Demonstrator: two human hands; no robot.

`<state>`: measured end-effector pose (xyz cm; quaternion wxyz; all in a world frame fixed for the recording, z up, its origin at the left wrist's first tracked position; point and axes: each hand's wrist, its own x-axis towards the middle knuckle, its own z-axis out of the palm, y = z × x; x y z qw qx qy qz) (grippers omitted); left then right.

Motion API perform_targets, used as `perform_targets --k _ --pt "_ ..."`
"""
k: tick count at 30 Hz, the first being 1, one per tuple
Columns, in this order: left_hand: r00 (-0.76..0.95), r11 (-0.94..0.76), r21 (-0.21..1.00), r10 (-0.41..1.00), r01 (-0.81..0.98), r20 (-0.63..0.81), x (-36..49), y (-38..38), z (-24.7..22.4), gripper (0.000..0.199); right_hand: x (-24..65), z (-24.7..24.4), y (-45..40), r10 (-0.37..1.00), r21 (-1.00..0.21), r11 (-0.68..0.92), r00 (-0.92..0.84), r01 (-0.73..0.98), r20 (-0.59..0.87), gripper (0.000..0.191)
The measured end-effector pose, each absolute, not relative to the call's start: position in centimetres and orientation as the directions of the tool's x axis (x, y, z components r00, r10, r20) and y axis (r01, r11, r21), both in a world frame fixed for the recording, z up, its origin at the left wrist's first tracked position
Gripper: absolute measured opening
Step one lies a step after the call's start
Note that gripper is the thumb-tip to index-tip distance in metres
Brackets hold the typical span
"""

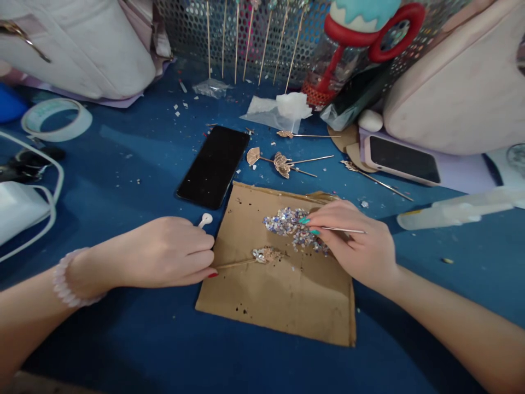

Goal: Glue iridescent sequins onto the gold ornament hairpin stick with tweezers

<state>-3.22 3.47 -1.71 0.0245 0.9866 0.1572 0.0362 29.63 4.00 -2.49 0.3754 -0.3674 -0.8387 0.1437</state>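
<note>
My left hand (159,254) is closed at the left edge of a piece of cardboard (279,312), its fingers pinching the thin stem of a gold hairpin (264,255). The hairpin lies across the board, its ornamental head pointing right and partly covered with small shiny pieces. Above that head spreads a pile of tiny blue, white and silver chips (285,221). My right hand (361,241) pinches a slim metal stick (342,229) between thumb and fingers, over the pile's right side. The fingers hide the stick's working tip.
A black phone (215,167) lies behind the cardboard, with several gold hairpins (282,164) to its right. A white earbud (205,220) sits by my left hand. Tape (57,119) and a white cable (59,180) are at left, a translucent bottle (447,210) at right.
</note>
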Motion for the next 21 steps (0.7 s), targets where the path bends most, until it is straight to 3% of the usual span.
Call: perform_targets --k 21 --pt "0.942 -0.946 0.021 0.326 0.325 0.077 -3.59 3.68 -2.04 0.032 29.68 -2.51 4.12 0.734 -0.541 0.679 -0.473 0.496 0.488 0.017"
